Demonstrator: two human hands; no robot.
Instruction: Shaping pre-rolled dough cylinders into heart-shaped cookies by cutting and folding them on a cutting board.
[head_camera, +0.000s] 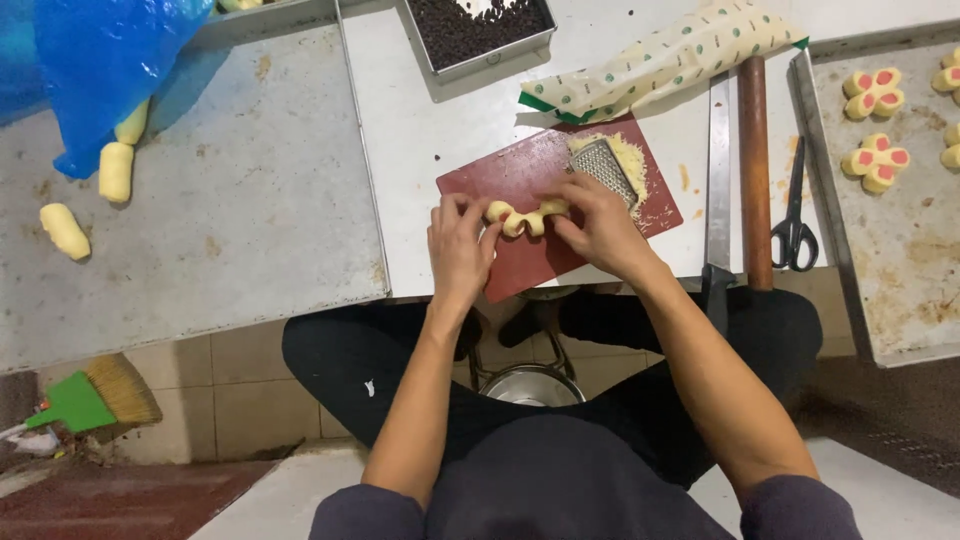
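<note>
A pale yellow piece of dough (527, 218), bent into lobes, lies on a dark red cutting board (520, 175) at the table's near edge. My left hand (458, 243) pinches its left end and my right hand (597, 222) pinches its right end. Just beyond my right hand a small metal grater (606, 167) rests on a heap of grated cheese (636, 160) on the board.
A baking tray (900, 250) at the right holds flower-shaped dough pieces (873, 92) with red centres. Scissors (795, 215), a wooden rolling pin (755, 170) and a long knife (718, 170) lie between board and tray. A tin of dark chips (478, 28) stands behind. Dough logs (115, 172) lie at the left.
</note>
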